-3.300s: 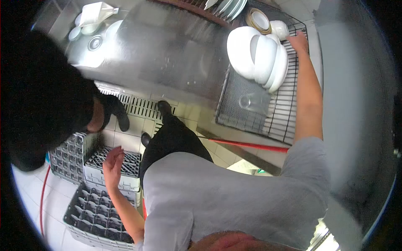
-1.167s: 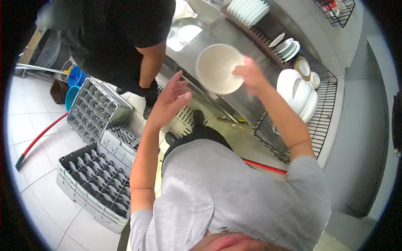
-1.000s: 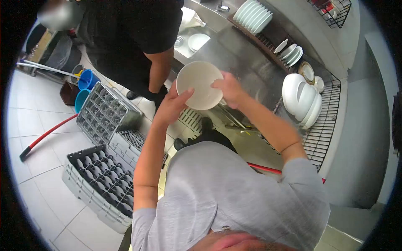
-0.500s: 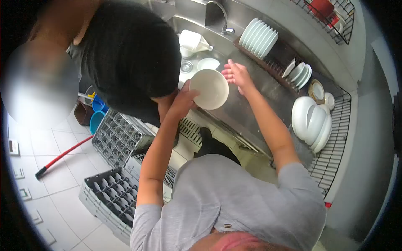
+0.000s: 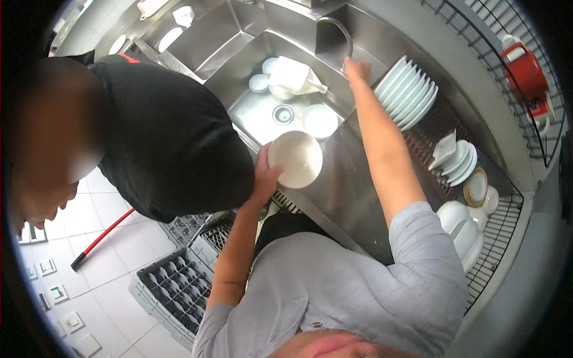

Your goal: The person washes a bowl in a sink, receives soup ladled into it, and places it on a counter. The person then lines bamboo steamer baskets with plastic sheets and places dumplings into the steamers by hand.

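My left hand [image 5: 266,177] grips the rim of a white bowl [image 5: 301,156], thumb over the inside, held above the sink's front edge. The bowl's inside faces up toward me and looks bare. My right hand [image 5: 358,71] reaches to the base of the curved metal faucet [image 5: 341,28], fingers closed around its handle, which they mostly hide. Below, in the steel sink [image 5: 239,110], lie a white jug-like bottle [image 5: 292,76] on its side, a white dish [image 5: 320,121] and several small white cups or bowls [image 5: 259,83] around the drain.
A co-worker in a black shirt [image 5: 173,137] leans in at my left, close to my left arm. Upright plates [image 5: 407,92] fill a brown rack right of the faucet. White bowls [image 5: 461,230] and a wire shelf [image 5: 495,221] stand farther right. Grey dish crates [image 5: 173,286] sit on the floor.
My right hand has moved from beside the bowl up to the faucet handle. The left hand still holds the bowl. The view has shifted, showing more of the sink and the co-worker's head.
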### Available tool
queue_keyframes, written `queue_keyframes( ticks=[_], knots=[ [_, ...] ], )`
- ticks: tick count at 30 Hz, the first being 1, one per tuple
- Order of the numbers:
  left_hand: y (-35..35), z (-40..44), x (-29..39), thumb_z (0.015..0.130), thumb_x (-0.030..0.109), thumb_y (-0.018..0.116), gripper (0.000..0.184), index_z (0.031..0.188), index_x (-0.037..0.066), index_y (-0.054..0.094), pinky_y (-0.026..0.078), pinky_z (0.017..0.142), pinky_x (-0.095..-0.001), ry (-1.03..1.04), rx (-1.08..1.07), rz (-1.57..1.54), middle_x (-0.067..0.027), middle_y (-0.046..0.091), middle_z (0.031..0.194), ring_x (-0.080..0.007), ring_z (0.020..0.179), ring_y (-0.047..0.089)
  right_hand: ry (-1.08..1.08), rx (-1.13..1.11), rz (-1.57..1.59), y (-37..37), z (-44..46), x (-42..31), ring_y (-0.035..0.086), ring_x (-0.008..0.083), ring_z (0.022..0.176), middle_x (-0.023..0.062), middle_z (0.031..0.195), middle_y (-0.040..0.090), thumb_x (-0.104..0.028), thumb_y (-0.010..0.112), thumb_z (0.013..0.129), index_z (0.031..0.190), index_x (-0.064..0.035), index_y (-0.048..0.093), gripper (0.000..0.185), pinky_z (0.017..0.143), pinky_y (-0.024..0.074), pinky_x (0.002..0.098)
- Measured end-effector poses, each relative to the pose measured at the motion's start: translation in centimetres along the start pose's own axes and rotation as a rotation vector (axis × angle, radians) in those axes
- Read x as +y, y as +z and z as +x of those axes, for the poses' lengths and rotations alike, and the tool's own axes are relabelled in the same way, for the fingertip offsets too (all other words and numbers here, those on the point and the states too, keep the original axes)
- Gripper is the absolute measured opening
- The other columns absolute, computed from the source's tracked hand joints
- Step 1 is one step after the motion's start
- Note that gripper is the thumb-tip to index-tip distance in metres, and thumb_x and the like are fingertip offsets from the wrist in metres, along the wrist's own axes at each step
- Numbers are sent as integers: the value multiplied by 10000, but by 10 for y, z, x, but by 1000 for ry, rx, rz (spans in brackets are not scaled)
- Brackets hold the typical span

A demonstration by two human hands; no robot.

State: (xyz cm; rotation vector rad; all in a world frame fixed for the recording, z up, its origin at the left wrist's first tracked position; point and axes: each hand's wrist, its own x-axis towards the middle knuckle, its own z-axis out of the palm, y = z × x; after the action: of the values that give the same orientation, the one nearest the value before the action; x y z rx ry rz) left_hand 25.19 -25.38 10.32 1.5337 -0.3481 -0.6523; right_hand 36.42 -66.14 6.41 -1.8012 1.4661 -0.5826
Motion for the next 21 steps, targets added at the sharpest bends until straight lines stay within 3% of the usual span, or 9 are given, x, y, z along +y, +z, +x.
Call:
queue_keyframes(
  ticks=[1,2,5,7,10,13,16,19,21],
  knots=[
    [-7,4,-9,850,73,577,662,1468,10,351,356,1098,-345,33,-1,-6,-128,526,1344,-214,1258,491,-24,29,-138,22,34,15,562,408,1229,295,1300,574,-476,650,855,1230,140,533,730,1033,466,439],
    [-15,4,-15,852,73,577,658,1469,17,353,365,1090,-345,59,-6,-12,-124,528,1341,-214,1249,498,92,9,5,24,41,18,564,413,1233,320,1284,565,-517,633,870,1275,117,458,772,1049,458,445],
    [-31,9,-3,836,58,572,654,1456,29,366,379,1078,-338,31,14,-1,-109,540,1322,-203,1237,503,172,-167,85,37,83,29,690,341,962,256,1132,652,-500,572,926,1138,96,570,633,821,571,433],
    [-41,12,6,835,43,570,652,1453,25,364,386,1077,-333,-27,43,-14,-105,539,1324,-190,1235,502,297,-180,274,0,36,4,721,305,774,226,1032,684,-485,539,950,1053,91,618,589,667,602,409],
    [-61,30,-1,850,32,559,642,1460,21,357,385,1080,-331,0,61,-125,-108,535,1332,-188,1243,499,335,-124,330,11,50,13,673,258,592,185,736,666,-370,542,962,1071,64,640,458,525,576,369],
    [-83,50,-11,871,30,552,617,1459,15,367,397,1069,-333,-23,75,-229,-107,536,1316,-197,1222,518,382,-123,360,37,77,33,646,247,543,168,685,648,-253,539,937,1078,65,642,363,491,545,370],
    [-91,65,-5,885,45,549,579,1440,9,385,415,1044,-326,-85,71,-362,-105,543,1295,-201,1186,539,143,-67,145,50,90,50,705,319,830,208,961,693,-116,613,835,984,13,659,203,657,568,428],
    [-94,89,-2,901,63,541,537,1417,5,405,431,1017,-310,-124,59,-460,-106,549,1278,-193,1159,553,-278,337,56,65,75,58,678,342,981,208,989,694,-109,672,790,1035,9,657,273,790,556,412],
    [-95,109,-3,907,66,538,516,1404,2,415,438,1007,-303,-97,43,-460,-111,548,1275,-190,1154,558,-282,101,278,63,24,21,665,307,1035,194,1073,688,-119,756,748,1099,1,645,387,864,534,387]
  ],
)
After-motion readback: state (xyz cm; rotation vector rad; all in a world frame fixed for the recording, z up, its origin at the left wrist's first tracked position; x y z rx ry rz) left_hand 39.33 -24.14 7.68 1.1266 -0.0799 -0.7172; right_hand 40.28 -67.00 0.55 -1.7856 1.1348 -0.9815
